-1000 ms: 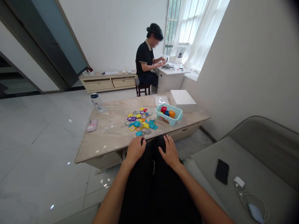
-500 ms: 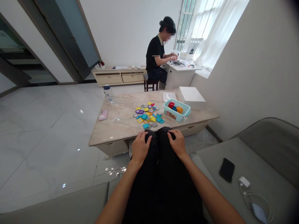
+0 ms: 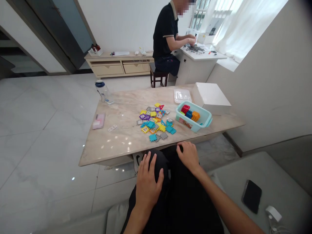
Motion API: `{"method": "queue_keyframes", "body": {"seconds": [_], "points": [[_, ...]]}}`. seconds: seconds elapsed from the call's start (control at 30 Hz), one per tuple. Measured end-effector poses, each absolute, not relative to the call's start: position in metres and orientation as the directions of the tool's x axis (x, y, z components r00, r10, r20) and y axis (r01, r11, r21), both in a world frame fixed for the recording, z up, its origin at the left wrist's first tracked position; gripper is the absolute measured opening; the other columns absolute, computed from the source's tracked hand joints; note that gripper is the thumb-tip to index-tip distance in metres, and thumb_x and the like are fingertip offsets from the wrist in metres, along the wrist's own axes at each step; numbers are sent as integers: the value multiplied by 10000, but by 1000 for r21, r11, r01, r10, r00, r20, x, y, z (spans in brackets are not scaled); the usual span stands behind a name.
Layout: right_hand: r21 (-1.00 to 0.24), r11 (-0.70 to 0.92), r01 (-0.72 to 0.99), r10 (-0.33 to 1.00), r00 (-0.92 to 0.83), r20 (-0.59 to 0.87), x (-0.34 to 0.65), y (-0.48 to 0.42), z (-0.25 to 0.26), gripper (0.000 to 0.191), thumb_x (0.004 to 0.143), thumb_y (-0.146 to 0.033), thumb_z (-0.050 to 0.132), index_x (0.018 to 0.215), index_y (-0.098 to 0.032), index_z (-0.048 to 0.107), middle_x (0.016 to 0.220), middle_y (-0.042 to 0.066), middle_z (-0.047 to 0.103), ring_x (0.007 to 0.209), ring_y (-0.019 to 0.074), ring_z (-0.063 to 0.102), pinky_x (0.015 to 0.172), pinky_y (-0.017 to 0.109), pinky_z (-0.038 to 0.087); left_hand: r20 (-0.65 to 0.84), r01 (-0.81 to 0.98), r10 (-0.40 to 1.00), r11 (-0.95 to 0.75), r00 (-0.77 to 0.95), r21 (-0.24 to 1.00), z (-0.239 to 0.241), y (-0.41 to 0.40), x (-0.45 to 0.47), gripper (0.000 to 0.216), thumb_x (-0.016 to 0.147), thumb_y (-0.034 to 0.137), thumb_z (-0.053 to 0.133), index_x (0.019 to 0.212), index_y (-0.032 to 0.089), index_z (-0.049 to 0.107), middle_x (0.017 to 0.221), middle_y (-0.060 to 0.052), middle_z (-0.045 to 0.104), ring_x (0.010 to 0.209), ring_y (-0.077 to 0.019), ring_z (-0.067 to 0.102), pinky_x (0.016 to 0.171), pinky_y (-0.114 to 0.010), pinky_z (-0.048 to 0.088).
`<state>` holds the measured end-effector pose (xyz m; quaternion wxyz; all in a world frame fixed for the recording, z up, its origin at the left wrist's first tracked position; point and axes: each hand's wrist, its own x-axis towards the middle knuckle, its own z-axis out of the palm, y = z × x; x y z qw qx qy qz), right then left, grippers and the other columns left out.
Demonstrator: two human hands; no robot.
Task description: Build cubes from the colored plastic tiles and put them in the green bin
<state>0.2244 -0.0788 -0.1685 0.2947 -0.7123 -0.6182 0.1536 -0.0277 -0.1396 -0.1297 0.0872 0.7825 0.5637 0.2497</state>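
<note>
My left hand (image 3: 148, 180) rests on my left knee with its fingers spread, holding nothing. On the other knee lies my right hand (image 3: 188, 156), fingers loosely bent and apart, also holding nothing. Just beyond my knees, a loose pile of colourful interlocking plastic tiles (image 3: 161, 127) is spread on the marble-patterned table (image 3: 122, 113); the tiles are yellow, teal, grey, purple, orange and red. Right of the pile stands a light-blue plastic basket (image 3: 193, 126) with red, blue and orange tiles in it. Neither hand touches the tiles or the basket.
A water bottle (image 3: 104, 92), a pink packet (image 3: 98, 121) and a white card strip (image 3: 112, 128) are on the table's left. A clear tray (image 3: 182, 96) and white box (image 3: 213, 96) stand at the back right. A phone (image 3: 252, 196) lies on the sofa. Another person (image 3: 165, 35) works at a desk.
My view has moved closer to the table and tilted down. My left hand has slid back towards me along the thigh, its fingers spreading; my right hand stays on the knee.
</note>
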Motion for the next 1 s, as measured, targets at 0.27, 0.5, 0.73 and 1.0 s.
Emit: {"method": "queue_keyframes", "body": {"seconds": [0.27,0.5,0.73,1.0], "points": [[-420,136,897,941,15,337,231,-123,-189,217,1032,-170,612,1157,-250,770,1163,43,833,1196,268,724,1277,544,374,362,827,898,-391,248,404,-127,-114,-15,514,1061,229,635,1573,253,598,1732,-179,465,1607,-388,446,1298,-653,403],[-385,65,921,934,80,349,204,-97,-188,447,1011,-111,544,1425,-173,700,1396,166,725,1210,323,686,1119,516,519,359,824,893,-409,272,393,-136,-116,-8,526,1103,269,564,1617,175,511,1659,-202,573,1532,-376,557,1260,-629,466],[-498,158,853,929,42,367,197,-125,-147,403,1025,-65,503,1322,-187,746,1312,154,690,1173,288,653,1108,449,515,411,815,868,-440,280,376,-114,-154,-33,593,1102,313,575,1673,186,480,1739,-206,491,1579,-393,521,1273,-633,466],[-338,163,927,986,-142,86,185,-69,-117,441,1015,-110,530,1420,-157,698,1362,185,687,1292,333,616,1110,456,487,362,727,844,-529,396,437,-104,-183,-37,598,1100,278,583,1686,358,497,1848,-98,337,1705,-360,336,1324,-667,397]]}}
